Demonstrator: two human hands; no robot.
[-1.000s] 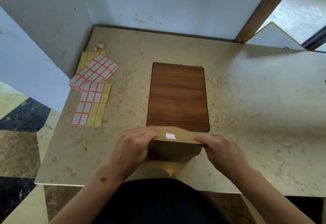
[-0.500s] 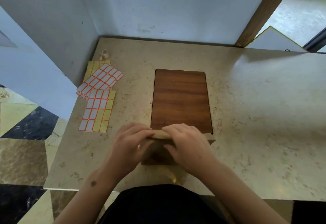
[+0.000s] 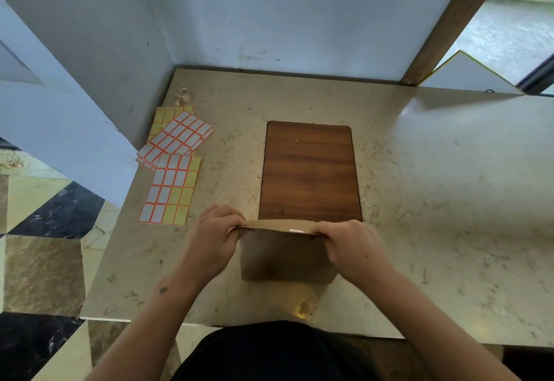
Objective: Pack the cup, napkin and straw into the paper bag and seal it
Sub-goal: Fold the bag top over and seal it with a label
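A brown paper bag [image 3: 286, 257] stands upright near the front edge of the marble table [image 3: 434, 188], its top folded over flat. A white sticker [image 3: 296, 231] sits on the folded flap, right of its middle. My left hand [image 3: 211, 241] pinches the flap's left end. My right hand [image 3: 349, 244] pinches the right end. The cup, napkin and straw are not visible anywhere on the table.
A dark wooden board [image 3: 308, 170] lies just beyond the bag. Several sheets of white and yellow labels with orange borders [image 3: 174, 164] lie at the left, with a small tape roll [image 3: 183, 94] behind them by the wall. The table's left edge drops to a tiled floor.
My right hand pressed over the middle of the folded flap half a second ago; it has now slid back to the flap's right end, uncovering the sticker. The camera tilted slightly.
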